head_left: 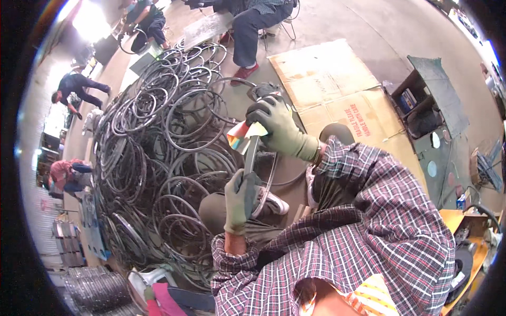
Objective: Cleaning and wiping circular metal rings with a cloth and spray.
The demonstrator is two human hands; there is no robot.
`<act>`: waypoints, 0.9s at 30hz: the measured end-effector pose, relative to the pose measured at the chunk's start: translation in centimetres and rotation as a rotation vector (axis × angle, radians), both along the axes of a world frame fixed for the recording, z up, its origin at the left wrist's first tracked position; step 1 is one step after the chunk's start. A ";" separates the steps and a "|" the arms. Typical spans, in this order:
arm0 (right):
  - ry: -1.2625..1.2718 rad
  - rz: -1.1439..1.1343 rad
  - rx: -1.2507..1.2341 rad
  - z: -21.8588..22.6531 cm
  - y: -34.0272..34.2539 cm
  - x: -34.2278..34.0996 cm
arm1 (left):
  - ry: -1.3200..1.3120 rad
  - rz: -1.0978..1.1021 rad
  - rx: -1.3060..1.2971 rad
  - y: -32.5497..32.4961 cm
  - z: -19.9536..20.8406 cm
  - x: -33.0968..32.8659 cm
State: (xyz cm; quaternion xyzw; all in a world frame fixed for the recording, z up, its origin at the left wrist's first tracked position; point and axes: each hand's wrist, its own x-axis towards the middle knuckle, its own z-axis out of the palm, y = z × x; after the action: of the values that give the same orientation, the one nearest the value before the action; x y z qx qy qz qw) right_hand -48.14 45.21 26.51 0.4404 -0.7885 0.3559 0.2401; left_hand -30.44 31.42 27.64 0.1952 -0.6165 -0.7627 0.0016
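My right hand (278,125), in a grey-green glove with dark fingers, presses a multicoloured cloth (239,138) around a grey metal rim (252,157). Nearer to me, my left hand (240,201), gloved the same way, grips the lower part of that rim. The rim looks like a bicycle wheel rim; its curve continues past my left hand toward my knees, partly hidden by my hands and legs. A large heap of similar dark metal rims (150,102) lies on the floor, directly left of and beyond my hands.
Flattened cardboard (337,87) lies on the floor to the right, beside a dark open box (414,100). A coil of wound metal (97,289) sits at the lower left, near a pink-sleeved arm (166,301). Several people are around the heap, one seated (253,31) beyond it.
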 end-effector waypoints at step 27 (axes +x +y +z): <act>0.040 0.028 0.035 5.7 1.8 -3.1 | 0.204 0.181 -0.268 -0.7 -1.8 0.1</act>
State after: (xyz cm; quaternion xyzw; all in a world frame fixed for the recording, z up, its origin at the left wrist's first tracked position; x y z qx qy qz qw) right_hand -51.19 47.00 32.19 0.4624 -0.7834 0.3366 0.2432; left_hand -30.31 30.74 25.84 0.1697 -0.6890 -0.6865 0.1587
